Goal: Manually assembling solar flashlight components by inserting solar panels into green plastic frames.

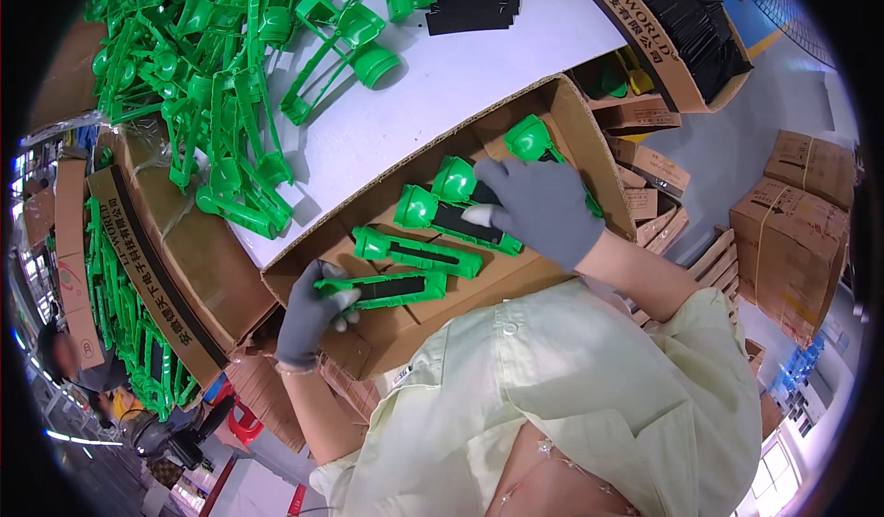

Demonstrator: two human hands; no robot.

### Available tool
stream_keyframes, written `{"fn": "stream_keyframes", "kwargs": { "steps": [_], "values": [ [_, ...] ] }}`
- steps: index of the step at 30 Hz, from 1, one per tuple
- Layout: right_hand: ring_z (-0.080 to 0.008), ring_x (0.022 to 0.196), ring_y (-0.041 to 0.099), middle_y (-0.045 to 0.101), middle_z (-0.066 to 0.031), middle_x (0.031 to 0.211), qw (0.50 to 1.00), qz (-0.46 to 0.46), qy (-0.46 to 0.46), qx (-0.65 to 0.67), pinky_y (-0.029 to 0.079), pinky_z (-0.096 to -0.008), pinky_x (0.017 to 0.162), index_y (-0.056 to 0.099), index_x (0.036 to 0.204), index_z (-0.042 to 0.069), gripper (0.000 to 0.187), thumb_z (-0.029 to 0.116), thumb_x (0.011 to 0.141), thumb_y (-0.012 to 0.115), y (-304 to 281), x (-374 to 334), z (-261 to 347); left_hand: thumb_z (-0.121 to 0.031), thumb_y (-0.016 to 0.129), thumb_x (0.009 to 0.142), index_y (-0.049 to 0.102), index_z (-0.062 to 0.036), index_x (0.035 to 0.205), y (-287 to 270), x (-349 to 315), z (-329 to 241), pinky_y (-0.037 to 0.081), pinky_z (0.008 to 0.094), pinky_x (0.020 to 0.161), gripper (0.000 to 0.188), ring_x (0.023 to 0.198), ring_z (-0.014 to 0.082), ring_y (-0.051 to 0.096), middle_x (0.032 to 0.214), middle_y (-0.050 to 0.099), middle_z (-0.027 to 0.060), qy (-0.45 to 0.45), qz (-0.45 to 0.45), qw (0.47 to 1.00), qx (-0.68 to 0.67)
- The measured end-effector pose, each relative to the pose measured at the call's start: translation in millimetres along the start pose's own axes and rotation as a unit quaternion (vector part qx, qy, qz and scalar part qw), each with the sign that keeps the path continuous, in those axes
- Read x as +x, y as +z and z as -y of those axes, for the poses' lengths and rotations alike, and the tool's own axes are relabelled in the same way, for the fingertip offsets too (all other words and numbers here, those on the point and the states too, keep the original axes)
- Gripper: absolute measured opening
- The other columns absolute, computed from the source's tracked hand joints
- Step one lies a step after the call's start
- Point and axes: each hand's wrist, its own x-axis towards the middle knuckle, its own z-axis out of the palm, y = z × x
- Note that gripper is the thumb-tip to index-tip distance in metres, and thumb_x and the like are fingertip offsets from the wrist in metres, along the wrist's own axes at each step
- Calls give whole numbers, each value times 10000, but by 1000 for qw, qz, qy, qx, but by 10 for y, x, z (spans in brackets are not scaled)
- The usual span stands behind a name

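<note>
At the far left, a cardboard carton [161, 264] held a heap of long green plastic frames [133, 310]. A larger, tangled pile of green frames [221, 103] covered the left part of the white table [433, 93], reaching from its far edge to its near left corner. Against the table's near edge stood an open carton [575, 107], over which both hands worked.

The left hand [311, 316], in a grey glove, was at the open carton's left end, its fingers closed around one end of a green frame with a black strip [396, 289]; whether that frame also rested on the carton's floor could not be told. Just beside it, toward the far wall, lay a second green frame [419, 254]. Next came two cup-ended green frames [433, 199], side by side.

Black strips [479, 1] lay overlapping near the table's far edge. The right hand [543, 209], also gloved in grey, was over the cup-ended frames, thumb and forefinger apart; whether they gripped one could not be told. Beyond it, near the open carton's far right corner, showed another cup-ended frame [528, 138], partly hidden.

By the table's right edge, a carton of black plastic pieces [686, 24] stood; well apart, at the far right, were tied cardboard boxes [792, 241].
</note>
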Motion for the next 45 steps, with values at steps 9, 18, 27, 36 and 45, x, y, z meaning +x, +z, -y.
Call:
{"fn": "stream_keyframes", "kwargs": {
  "steps": [9, 18, 27, 36, 45],
  "values": [
    [-286, 515, 578, 546, -105, 536, 991, 128, 39, -8, 444, -393, 500, 569, 814, 90, 303, 389, 862, 559, 50, -173, -137, -250, 721, 742, 439, -31, 1204, 834, 398, -111, 484, 435, 692, 584, 878, 379, 583, 1061, 532, 207, 284, -197, 878, 331],
    [-214, 598, 590, 606, -70, 690, 985, -126, 61, 105, 452, -310, 580, 656, 845, 95, 208, 299, 804, 656, -753, 622, -782, -166, 682, 768, 655, -97, 906, 374, 482, -1194, 469, 393, 561, 157, 632, 289, 613, 758, 632, 106, 418, -278, 750, 430],
    [-240, 893, 582, 568, -37, 923, 980, -107, -5, -169, 503, -362, 688, 597, 908, 143, 247, 238, 711, 713, -222, 1455, -1037, 31, 665, 636, 370, -237, 1364, 217, 1611, -2043, 494, 412, 775, 830, 947, 325, 549, 1107, 561, 91, 489, -177, 611, 597],
    [-193, 647, 595, 623, -44, 761, 981, -162, 28, 105, 472, -301, 562, 552, 946, 84, 202, 187, 811, 663, -472, 1151, -1009, -28, 693, 705, 538, -103, 1067, -140, 788, -1943, 519, 327, 633, 401, 798, 231, 641, 992, 614, 77, 530, -251, 724, 363],
    [-39, 568, 533, 581, -15, 704, 837, 22, 97, 538, 394, -181, 502, 566, 1013, 14, 196, 136, 866, 610, -874, 537, -41, -74, 569, 885, 541, 71, 1166, 496, 309, -899, 566, 287, 636, 317, 823, 262, 674, 997, 638, 159, 263, -12, 934, -239]
  ]
}}
